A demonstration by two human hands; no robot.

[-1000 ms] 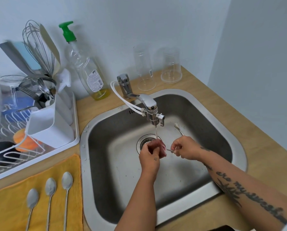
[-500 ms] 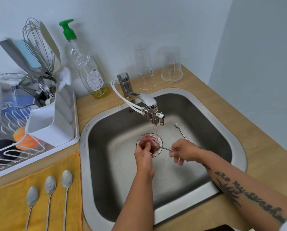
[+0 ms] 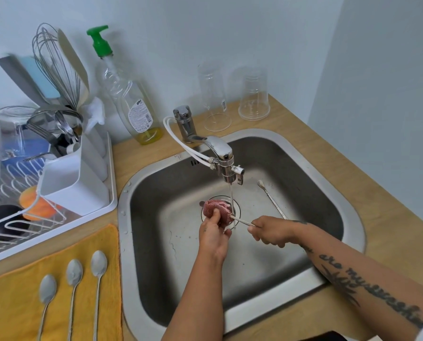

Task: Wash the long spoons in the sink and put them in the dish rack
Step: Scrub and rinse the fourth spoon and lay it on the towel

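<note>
Spoons [image 3: 74, 269], three of them, lie side by side on the yellow towel [image 3: 16, 313] at the near left, bowls pointing away; whether they are washed I cannot tell. Over the sink [image 3: 122, 217], the left hand [image 3: 214, 238] curls round a pink scrubber [image 3: 216, 209] that wraps the bowl end of a long spoon [image 3: 241, 221], while the right hand [image 3: 272, 232] pinches its handle. The shaft runs nearly level, left to right, between them, under the thin stream from the tap [image 3: 220, 148]. Beyond the right hand a loose spoon [image 3: 270, 198] lies on the basin floor, slanting away toward the tap. The dish rack [image 3: 58, 225] stands far left, so the left hand is nearer to it, though the right holds the handle.
</note>
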